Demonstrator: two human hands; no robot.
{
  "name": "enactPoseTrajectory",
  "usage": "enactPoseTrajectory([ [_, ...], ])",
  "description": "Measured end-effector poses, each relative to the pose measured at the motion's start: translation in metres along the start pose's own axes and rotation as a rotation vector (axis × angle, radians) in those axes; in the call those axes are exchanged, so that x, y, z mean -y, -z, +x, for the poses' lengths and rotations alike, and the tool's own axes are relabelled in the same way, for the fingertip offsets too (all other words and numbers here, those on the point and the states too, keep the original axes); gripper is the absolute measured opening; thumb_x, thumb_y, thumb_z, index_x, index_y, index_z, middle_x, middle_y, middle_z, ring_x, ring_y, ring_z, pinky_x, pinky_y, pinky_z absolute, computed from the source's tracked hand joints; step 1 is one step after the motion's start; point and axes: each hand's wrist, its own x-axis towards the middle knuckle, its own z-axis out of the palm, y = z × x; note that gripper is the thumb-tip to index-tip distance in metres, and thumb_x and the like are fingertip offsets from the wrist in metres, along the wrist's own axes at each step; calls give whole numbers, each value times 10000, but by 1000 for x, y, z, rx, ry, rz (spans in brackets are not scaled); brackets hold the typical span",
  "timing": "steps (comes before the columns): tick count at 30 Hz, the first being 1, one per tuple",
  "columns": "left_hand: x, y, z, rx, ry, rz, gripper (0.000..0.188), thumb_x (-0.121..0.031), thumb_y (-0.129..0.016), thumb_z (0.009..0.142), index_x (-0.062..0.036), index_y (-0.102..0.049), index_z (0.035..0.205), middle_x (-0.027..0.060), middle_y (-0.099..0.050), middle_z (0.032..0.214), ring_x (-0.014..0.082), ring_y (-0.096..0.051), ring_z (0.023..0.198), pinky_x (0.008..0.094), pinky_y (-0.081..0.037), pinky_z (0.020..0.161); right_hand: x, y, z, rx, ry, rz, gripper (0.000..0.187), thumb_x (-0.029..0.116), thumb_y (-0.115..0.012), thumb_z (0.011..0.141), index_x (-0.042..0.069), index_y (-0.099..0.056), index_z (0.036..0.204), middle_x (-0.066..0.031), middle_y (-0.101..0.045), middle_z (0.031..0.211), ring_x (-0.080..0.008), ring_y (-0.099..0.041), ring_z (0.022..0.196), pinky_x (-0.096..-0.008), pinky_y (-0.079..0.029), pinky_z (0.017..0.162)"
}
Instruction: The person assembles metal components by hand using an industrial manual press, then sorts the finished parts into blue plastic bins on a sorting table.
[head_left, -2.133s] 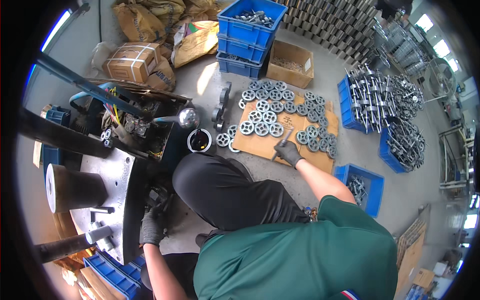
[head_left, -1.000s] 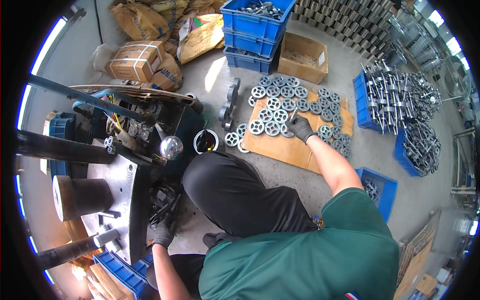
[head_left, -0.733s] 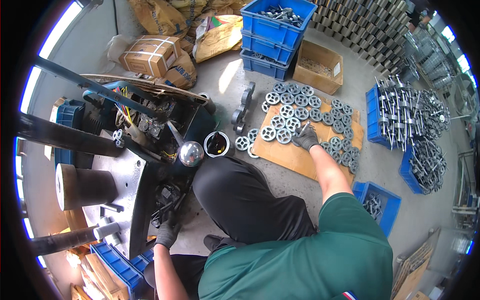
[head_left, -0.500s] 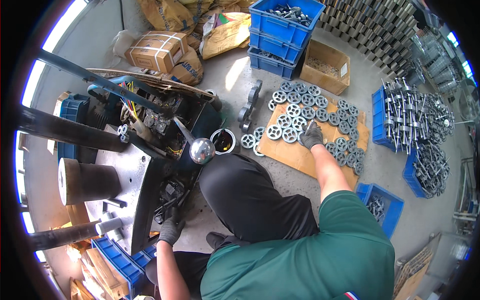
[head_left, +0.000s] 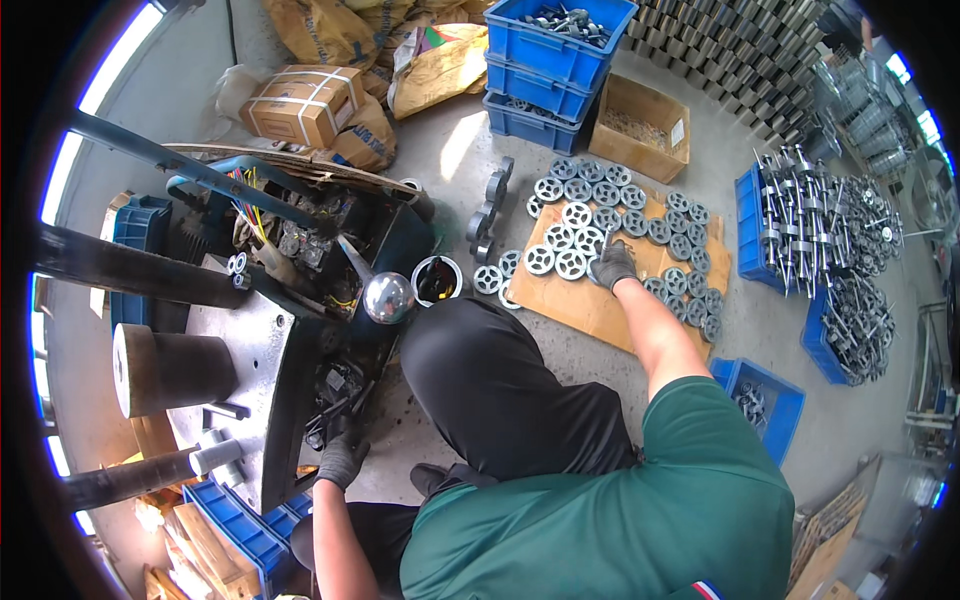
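Note:
Grey-gloved, my right hand (head_left: 614, 265) reaches down to the front of a cluster of round spoked metal wheels (head_left: 570, 264). Its fingers are curled at the edge of one wheel, which the glove partly hides. The wheels lie flat in groups on a brown cardboard sheet (head_left: 560, 301). My left hand (head_left: 343, 459), gloved too, is low beside the dark machine (head_left: 285, 350), near black cables (head_left: 318, 428) at its front. Its fingers run into shadow there, so their grip is hidden.
A lever with a shiny ball knob (head_left: 388, 298) juts from the machine above my knee. Stacked blue crates (head_left: 545, 78) and an open cardboard box (head_left: 640, 128) stand behind the wheels. To the right are crates of shafted metal parts (head_left: 815, 225) and a blue bin (head_left: 780, 400).
The whole view has shifted slightly, moving the scene up and left. My right hand stays at the same wheels, its fingers moving only a little. My left hand keeps its place by the machine.

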Motion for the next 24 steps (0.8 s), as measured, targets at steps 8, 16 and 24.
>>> enactPoseTrajectory([
  [8,-10,1,6,-45,-83,59,388,-261,-729,972,-47,-719,1296,306,-736,1197,503,-691,1142,556,-546,990,-6,-7,10,-5,4,-55,585,269,-824,812,-9,-575,1263,-263,-748,1257,-388,-722,1247,-445,-575,1037],
  [16,-12,0,15,21,0,-5,346,-234,-736,954,-55,-738,1250,306,-694,1270,500,-655,1200,549,-517,1043,8,11,-6,34,-27,-91,601,308,-816,842,-20,-565,1278,-279,-728,1294,-398,-701,1283,-460,-560,1062],
  [24,-10,-6,11,-27,-8,15,361,-236,-713,971,-42,-740,1274,301,-725,1235,481,-681,1187,548,-527,1032,85,8,23,263,-11,-684,403,287,-704,942,85,-807,1274,-188,-723,1434,-338,-708,1322,-452,-582,1087],
])
